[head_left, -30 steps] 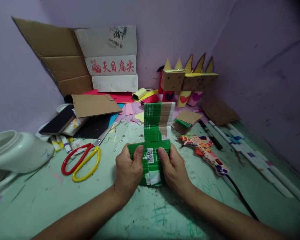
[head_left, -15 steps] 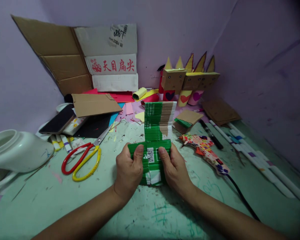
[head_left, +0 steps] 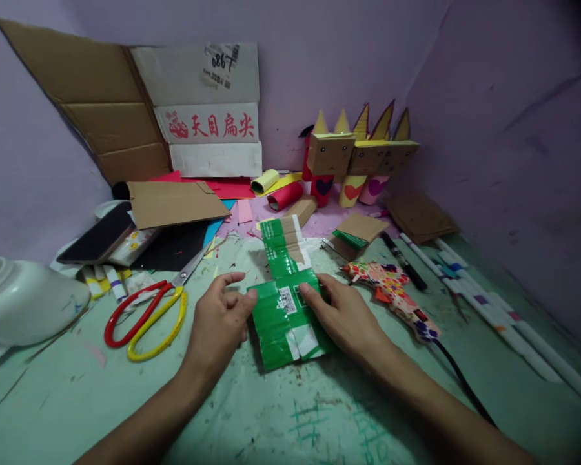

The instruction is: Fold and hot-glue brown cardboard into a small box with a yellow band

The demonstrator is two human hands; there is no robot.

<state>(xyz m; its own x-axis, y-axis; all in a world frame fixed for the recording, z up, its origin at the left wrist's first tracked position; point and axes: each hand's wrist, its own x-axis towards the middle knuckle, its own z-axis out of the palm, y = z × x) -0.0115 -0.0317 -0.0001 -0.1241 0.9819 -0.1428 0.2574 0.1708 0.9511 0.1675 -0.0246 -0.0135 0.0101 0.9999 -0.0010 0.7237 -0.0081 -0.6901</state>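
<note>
A green printed cardboard piece (head_left: 275,323), creased into panels, has a QR code and a white patch on its face. Its narrower upper flap (head_left: 281,248) is part green, part brown, and tilts away from me. My right hand (head_left: 343,316) grips the right edge, thumb on top and fingers behind. Beside the left edge is my left hand (head_left: 225,310), its fingers loosely spread and its thumb tip at the edge; whether the thumb still touches the cardboard I cannot tell. Scissors (head_left: 157,313) with red and yellow handles lie to the left, and a flower-patterned glue gun (head_left: 392,290) to the right.
A white pitcher-like container (head_left: 26,303) lies at the left, near a phone (head_left: 97,232). Cardboard figures with pointed tops (head_left: 332,155) stand at the back. Markers (head_left: 489,303), a folded cardboard piece (head_left: 358,232) and a black pen (head_left: 404,261) lie at the right.
My left hand has let go of the left edge and moved left, its fingers opening. The cardboard has tilted and turned slightly in my right hand, its flap leaning lower.
</note>
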